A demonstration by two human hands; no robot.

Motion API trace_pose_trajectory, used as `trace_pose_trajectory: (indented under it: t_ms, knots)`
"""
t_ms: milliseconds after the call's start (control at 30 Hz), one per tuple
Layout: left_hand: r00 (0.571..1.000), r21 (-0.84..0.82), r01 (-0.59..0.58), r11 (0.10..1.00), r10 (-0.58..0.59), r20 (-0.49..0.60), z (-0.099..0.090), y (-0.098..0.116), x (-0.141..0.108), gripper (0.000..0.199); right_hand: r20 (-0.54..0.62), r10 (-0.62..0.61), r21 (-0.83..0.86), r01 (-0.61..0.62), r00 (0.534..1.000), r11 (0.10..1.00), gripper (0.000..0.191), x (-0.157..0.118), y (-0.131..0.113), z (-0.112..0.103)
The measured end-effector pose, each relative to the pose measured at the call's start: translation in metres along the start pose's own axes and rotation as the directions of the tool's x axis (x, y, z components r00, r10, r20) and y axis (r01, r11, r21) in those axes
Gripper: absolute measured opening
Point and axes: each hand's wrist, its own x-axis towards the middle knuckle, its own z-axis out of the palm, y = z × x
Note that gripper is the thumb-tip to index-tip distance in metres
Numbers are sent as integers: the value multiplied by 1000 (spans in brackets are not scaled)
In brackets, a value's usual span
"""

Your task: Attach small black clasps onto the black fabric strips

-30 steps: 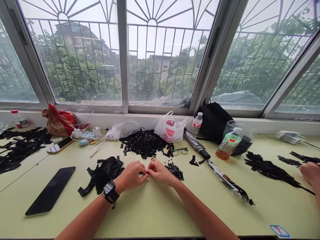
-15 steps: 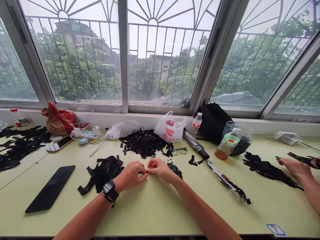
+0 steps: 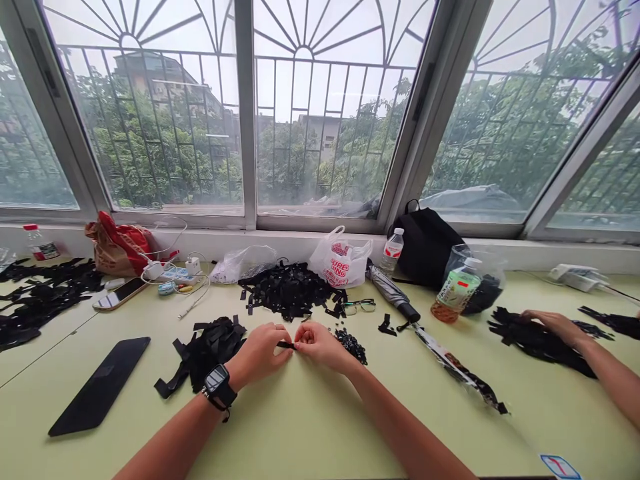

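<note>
Left hand (image 3: 260,355) and right hand (image 3: 320,347) together, pinching a thin black strip (image 3: 285,345). Heap of tiny black pieces (image 3: 351,346) just beside.

On the surface (image 3: 310,427) before you, your left hand (image 3: 259,357) and your right hand (image 3: 320,347) meet at the middle, and a short strip (image 3: 286,345) is between them. Left of your left hand lies a heap of strips (image 3: 207,353), and right of your right hand lies a small heap of little pieces (image 3: 351,345). Behind the hands is a bigger heap of strips (image 3: 287,290), and just right of it are the eyeglasses (image 3: 359,307). Further right lies a folded umbrella (image 3: 393,293). Behind the bigger heap, a plastic bag (image 3: 340,260) stands near the window sill (image 3: 280,239). At far right, a co-worker's hand (image 3: 553,322) rests on another heap of strips (image 3: 537,347).
</note>
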Motion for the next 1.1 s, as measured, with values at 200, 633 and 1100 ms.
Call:
trace_pose_trajectory:
  t_ms: [200, 633, 1100]
  knots:
    - [998, -99, 64, 993, -64, 4, 9, -11, -1, 30, -27, -133, -173, 127, 991, 977, 3, -5, -3, 4]
    - [990, -378, 99, 920, -129, -55, 13, -8, 7, 24, -30, -140, -144, 134, 990, 980, 1, -8, -10, -4]
    - [963, -443, 189, 876, -254, -92, 2, -2, 13, 29, -39, -89, 321, 97, 995, 942, 31, -8, -26, -8]
